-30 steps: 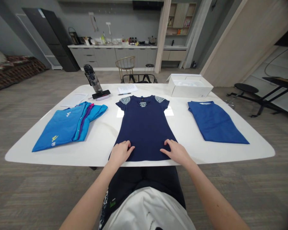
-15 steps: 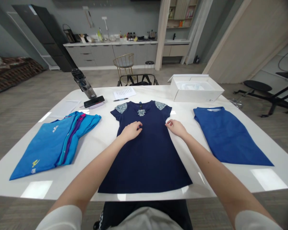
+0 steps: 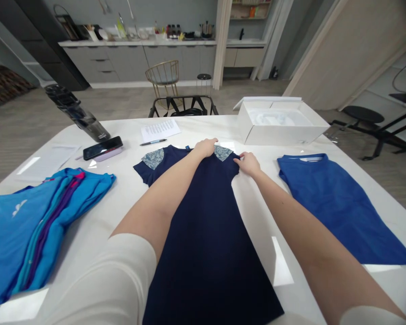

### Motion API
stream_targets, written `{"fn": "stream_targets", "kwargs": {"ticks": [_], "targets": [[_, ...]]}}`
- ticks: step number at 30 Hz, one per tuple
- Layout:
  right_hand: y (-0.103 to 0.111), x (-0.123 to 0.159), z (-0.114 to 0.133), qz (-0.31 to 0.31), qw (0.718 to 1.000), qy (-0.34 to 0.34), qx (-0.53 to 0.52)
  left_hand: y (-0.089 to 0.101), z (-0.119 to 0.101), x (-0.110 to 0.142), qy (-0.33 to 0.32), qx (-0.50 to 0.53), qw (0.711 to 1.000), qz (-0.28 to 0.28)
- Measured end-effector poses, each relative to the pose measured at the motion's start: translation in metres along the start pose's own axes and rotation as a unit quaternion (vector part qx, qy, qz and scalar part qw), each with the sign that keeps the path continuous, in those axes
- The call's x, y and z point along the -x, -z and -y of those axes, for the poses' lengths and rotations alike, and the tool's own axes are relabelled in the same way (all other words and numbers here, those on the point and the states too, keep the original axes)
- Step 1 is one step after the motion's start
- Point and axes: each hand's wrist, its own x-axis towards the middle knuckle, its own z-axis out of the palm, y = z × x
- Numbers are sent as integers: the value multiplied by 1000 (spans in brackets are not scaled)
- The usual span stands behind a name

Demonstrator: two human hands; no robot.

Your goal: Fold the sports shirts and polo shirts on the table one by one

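A navy short-sleeved shirt (image 3: pixel 206 234) with patterned shoulder patches lies flat on the white table (image 3: pixel 257 212), collar away from me. My left hand (image 3: pixel 206 146) rests at the neckline by the right shoulder patch, fingers curled onto the cloth. My right hand (image 3: pixel 248 163) is at the edge of the shirt's right sleeve, its fingertips pinched on the sleeve hem. Both forearms stretch out over the shirt's body.
A pile of light blue shirts (image 3: pixel 37 216) lies at the left and a folded blue shirt (image 3: pixel 334 203) at the right. Behind are an open white box (image 3: pixel 284 128), a printed sheet (image 3: pixel 160 129), a pen (image 3: pixel 153 142), a phone (image 3: pixel 103 148) and a dark bottle-like device (image 3: pixel 77 113).
Both hands have slid from the shirt's hem up over its chest to the neckline and right sleeve. I have leaned forward over the table.
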Motion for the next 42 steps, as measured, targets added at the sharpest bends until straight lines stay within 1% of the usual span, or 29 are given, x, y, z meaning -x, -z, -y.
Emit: {"fn": "stream_targets", "kwargs": {"ticks": [2,4,6,8,11,13,15,16,17,18,19,21,22,24,26,28,29,30,31,32,33,35,37,38,39,40,42], "targets": [[0,-3,1,4,1000,-1,-22,-5,0,-11,2,-6,1000,21],[0,-5,3,-2,998,-3,-69,-10,2,-18,11,4,999,31],[2,-4,6,3,990,-8,-140,-14,3,-22,20,28,999,30],[7,0,11,33,975,-13,-220,-17,6,-25,24,51,998,21],[23,11,23,90,943,-4,-321,-18,10,-27,26,71,997,0],[39,20,35,115,925,19,-362,-16,15,-26,13,99,995,-26],[55,29,51,134,913,48,-383,-12,21,-23,-5,161,985,-60],[62,34,61,143,908,63,-389,-9,23,-21,-8,209,975,-75],[68,39,73,152,904,77,-392,-6,25,-17,-5,267,960,-84],[72,43,87,160,901,91,-392,-2,27,-13,4,332,939,-89],[74,47,102,168,899,103,-391,2,28,-9,14,401,911,-90],[71,54,136,189,895,126,-383,10,33,2,32,528,844,-89],[65,56,153,197,894,137,-378,13,37,8,41,580,809,-83],[46,58,185,194,897,161,-364,18,49,23,66,660,747,-47],[18,56,209,166,911,177,-332,19,68,40,104,714,692,-3],[-10,52,222,151,931,175,-281,18,90,58,144,750,646,13],[-22,49,223,149,940,169,-257,16,100,68,161,760,629,7],[-32,47,222,146,947,163,-235,14,110,77,175,764,621,-4],[-40,46,217,138,954,159,-213,12,117,85,185,758,625,-17],[-45,46,211,124,961,157,-191,10,122,92,193,741,642,-32],[-48,47,203,106,967,160,-168,8,125,98,203,712,670,-49],[-48,54,185,84,974,174,-118,4,125,105,225,619,747,-94],[-46,67,170,89,974,198,-71,1,119,108,235,501,821,-142],[-45,74,163,96,971,211,-50,1,115,107,234,448,848,-159],[-44,82,159,104,969,223,-32,1,112,106,229,407,868,-167],[-44,90,155,108,966,233,-20,1,110,104,221,380,883,-166],[-44,102,151,111,963,247,-15,1,107,98,196,364,896,-165]]}}
